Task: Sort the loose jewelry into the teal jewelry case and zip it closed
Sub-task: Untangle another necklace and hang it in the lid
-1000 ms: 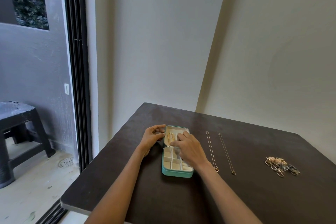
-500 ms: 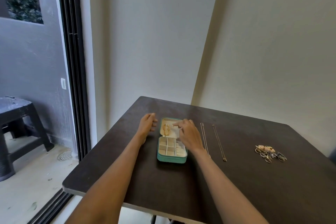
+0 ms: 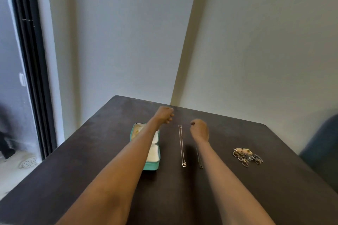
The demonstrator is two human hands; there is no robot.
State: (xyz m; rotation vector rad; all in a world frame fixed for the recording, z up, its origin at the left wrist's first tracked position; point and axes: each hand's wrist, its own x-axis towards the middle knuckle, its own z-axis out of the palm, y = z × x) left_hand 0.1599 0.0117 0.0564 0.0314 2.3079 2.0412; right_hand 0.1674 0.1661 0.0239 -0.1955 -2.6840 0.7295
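Dark rectangular table (image 3: 237, 197) set into a corner of two pale walls (image 3: 128, 42), with a black sliding-door frame (image 3: 31, 71) at the left and part of a blue-grey seat (image 3: 321, 153) at the right edge. Two bare forearms extended over the tabletop. Left forearm crossing above the teal jewelry case (image 3: 152, 165) and hiding much of its interior. Case open, lying flat left of centre, lid half farther away and tray half nearer; cream lining visible in both halves, a small gold item dimly seen in the far half, remaining contents obscured by the arm and blur. Left hand (image 3: 164, 115) raised beyond the far end of the case, fingers curled into a loose fist, nothing visibly held. Right hand (image 3: 200, 129) likewise curled shut, knuckles up, positioned over the far end of the darker chain; whether anything is pinched inside cannot be told. Two necklaces laid straight and parallel right of the case: a light chain (image 3: 181, 144) with a small ring pendant at the near end, fully exposed, and a darker chain (image 3: 199, 159) partly covered by the right forearm. One pile of rings and earrings (image 3: 247, 156) well to the right, count of pieces not resolvable.
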